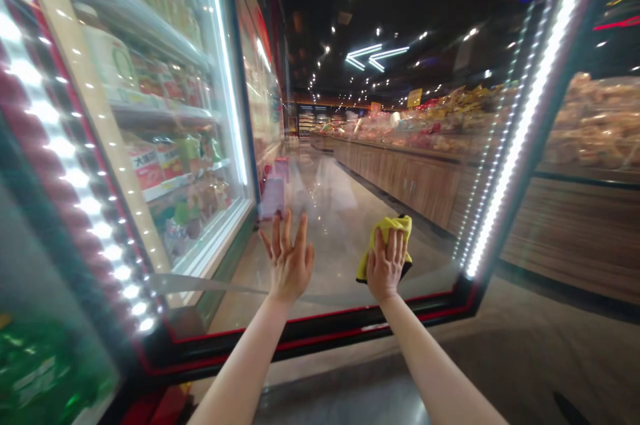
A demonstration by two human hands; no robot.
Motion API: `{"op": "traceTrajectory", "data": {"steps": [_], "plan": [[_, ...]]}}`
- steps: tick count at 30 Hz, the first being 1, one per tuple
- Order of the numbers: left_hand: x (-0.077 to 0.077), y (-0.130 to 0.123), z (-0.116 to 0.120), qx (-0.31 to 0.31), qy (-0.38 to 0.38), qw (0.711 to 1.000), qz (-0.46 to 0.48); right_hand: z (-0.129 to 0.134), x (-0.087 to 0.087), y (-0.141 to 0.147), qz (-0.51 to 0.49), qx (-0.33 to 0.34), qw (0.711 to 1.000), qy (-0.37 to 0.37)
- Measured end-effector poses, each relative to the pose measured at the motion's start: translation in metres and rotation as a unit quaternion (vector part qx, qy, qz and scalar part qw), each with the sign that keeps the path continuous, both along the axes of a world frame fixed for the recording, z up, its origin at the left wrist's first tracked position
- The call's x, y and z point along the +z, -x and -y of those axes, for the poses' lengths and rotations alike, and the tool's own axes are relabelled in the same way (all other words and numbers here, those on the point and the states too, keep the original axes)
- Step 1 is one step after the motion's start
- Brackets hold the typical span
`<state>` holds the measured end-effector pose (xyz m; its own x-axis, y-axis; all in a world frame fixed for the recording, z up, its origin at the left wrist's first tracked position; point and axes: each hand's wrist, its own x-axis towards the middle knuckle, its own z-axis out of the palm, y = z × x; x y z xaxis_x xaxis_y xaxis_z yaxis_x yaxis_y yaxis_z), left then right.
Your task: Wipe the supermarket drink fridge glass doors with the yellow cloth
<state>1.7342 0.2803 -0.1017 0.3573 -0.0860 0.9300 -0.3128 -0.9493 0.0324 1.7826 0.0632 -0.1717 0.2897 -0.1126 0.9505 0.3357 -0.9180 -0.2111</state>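
Note:
A glass door (330,258) with a black and red frame spans the middle of the view. Against its lower left part my left hand (290,262) is spread, fingers apart and holding nothing. To the right, my right hand (387,262) presses a yellow cloth (407,226) with dark edging flat on the glass. The cloth is bunched under the palm and shows around the fingers.
Lit strips (520,138) run up both sides of the door. Shelves of packaged goods (165,105) stand behind glass at the left. Through the door, a long wooden display counter (400,175) piled with produce runs back along an aisle. Green items (40,372) lie at the lower left.

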Motion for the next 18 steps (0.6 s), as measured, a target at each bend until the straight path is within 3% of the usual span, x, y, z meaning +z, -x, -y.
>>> {"op": "traceTrajectory", "data": {"steps": [2,3,6,8,9,11,13,15,16,18], "plan": [[-0.003,-0.002,0.005,-0.003,-0.004,1.0,-0.003,-0.008,-0.011,0.005,-0.001,0.024,0.997,0.066],[-0.005,-0.003,0.008,-0.004,-0.007,1.0,-0.005,-0.012,-0.007,0.006,-0.002,0.04,0.994,0.103],[-0.008,-0.006,0.018,-0.012,-0.022,1.0,-0.008,-0.011,0.037,0.003,-0.022,0.067,0.984,0.163],[-0.009,-0.008,0.024,-0.017,-0.032,0.999,-0.008,0.005,0.064,-0.003,-0.042,0.048,0.991,0.118],[-0.009,-0.008,0.027,-0.019,-0.036,0.999,-0.009,0.015,0.069,-0.007,-0.047,0.032,0.996,0.076],[-0.009,-0.008,0.032,-0.019,-0.038,0.999,-0.016,0.033,0.057,-0.011,-0.042,0.002,0.999,-0.014],[-0.01,-0.009,0.037,-0.02,-0.037,0.999,-0.025,0.042,0.025,-0.01,-0.034,-0.014,0.998,-0.054],[-0.011,-0.01,0.042,-0.021,-0.037,0.999,-0.03,0.04,-0.004,-0.005,-0.033,-0.015,0.999,-0.023],[-0.013,-0.011,0.044,-0.023,-0.038,0.999,-0.028,0.037,-0.011,-0.003,-0.034,-0.009,0.999,0.013],[-0.015,-0.012,0.049,-0.027,-0.044,0.998,-0.02,0.033,-0.002,-0.001,-0.039,0.015,0.995,0.091]]}}
